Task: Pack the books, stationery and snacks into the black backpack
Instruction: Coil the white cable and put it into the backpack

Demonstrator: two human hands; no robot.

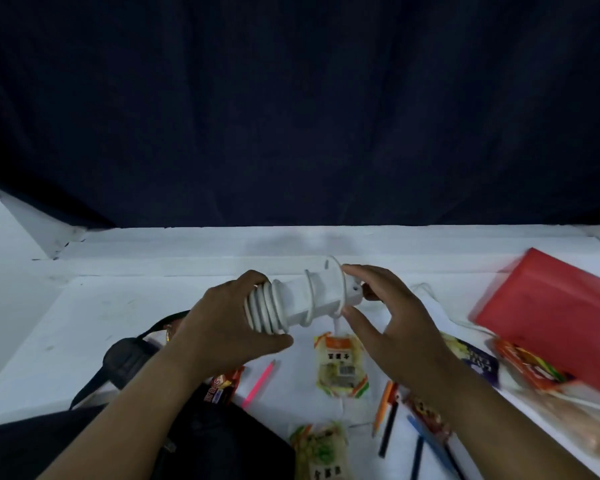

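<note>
My left hand (222, 320) grips one end of a white power strip (305, 299) with its white cord coiled round it, held above the table. My right hand (392, 317) is at the strip's other end, its thumb and fingers pinching the cord there. The black backpack (194, 434) lies at the lower left under my left forearm. Yellow-green snack packets (340, 365) (321, 452), a pink pencil (258, 384), an orange pencil (383, 407) and dark pens (388, 431) lie on the white table. A red book (555, 313) sits at the right.
More snack packets lie at the right (530, 368) and beside the backpack (222, 389). A loose white cord (465, 327) trails towards the red book. A dark curtain (291, 116) hangs behind the table's far edge. A backpack strap (129, 358) reaches out to the left.
</note>
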